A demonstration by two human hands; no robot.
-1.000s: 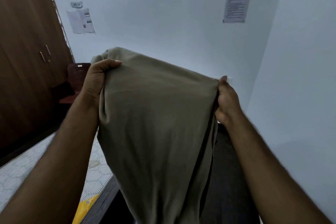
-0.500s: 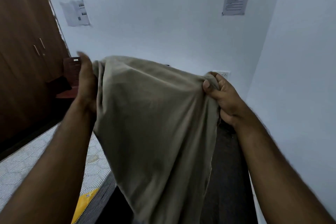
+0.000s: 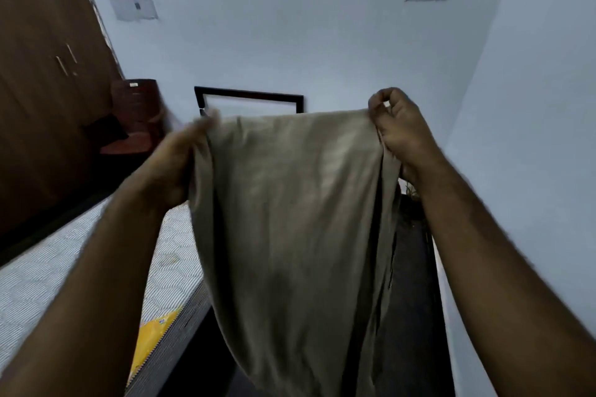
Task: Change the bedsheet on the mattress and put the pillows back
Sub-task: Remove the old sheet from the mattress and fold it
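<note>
While the bedsheet is held aloft at 12 o'clock | pinched by right hand; apparently gripped by blurred left hand | mattress bare at 9 o'clock | step: unfolding | next: sheet to be spread leftward.

sheet between left hand and right hand | mattress left | frame behind

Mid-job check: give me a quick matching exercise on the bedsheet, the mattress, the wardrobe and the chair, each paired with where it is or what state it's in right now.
Things:
1. bedsheet
2. mattress
3. wardrobe
4. chair

States or places:
A. stands in the far corner, beside the wardrobe
B. bare, quilted top uncovered
C. brown, along the left wall
D. hangs from the left hand and right hand

Pairs: 1-D, 2-B, 3-C, 4-A
</note>
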